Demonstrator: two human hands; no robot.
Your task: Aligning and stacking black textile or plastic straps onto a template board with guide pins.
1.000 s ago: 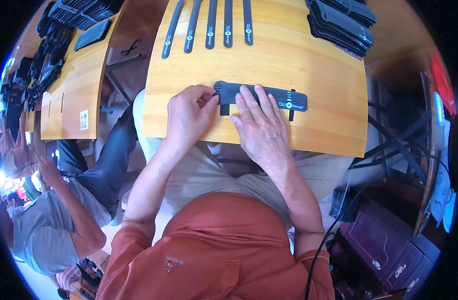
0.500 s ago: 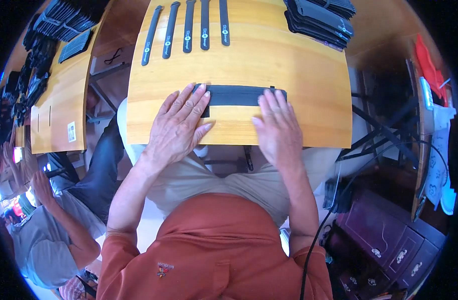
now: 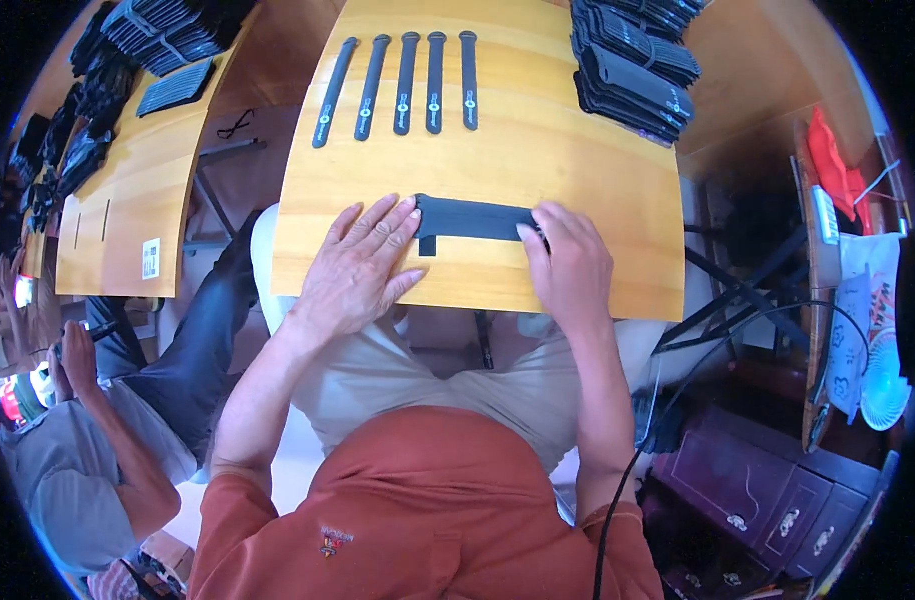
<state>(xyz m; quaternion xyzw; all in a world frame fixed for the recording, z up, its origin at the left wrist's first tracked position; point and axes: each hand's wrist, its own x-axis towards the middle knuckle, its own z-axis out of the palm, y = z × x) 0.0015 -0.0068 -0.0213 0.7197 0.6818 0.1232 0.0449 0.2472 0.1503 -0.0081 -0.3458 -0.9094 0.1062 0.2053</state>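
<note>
A flat dark grey fabric piece [image 3: 474,219] lies lengthwise near the front of the wooden table [image 3: 617,285]. A small black tab [image 3: 428,246] sticks out from its near edge at the left. My left hand [image 3: 362,265] lies flat on the table with fingers stretched, fingertips touching the piece's left end. At the other end, my right hand [image 3: 574,260] curls with thumb and fingers closed round the right edge. Its fingers partly hide that edge. Farther back, several narrow dark straps with white print, such as the middle strap [image 3: 403,85], lie in a row.
Stacks of dark straps [image 3: 637,90] stand at the table's far right. On the left another table [image 3: 127,230] bears bundled dark straps [image 3: 167,30]. A co-worker [image 3: 107,460] sits beside it. A black cable [image 3: 632,460] runs past my right arm, and a dark red cabinet [image 3: 757,480] stands lower right.
My right hand has gone from lying flat on the fabric piece to gripping its right end. The left hand stays at the left end. The view has shifted slightly.
</note>
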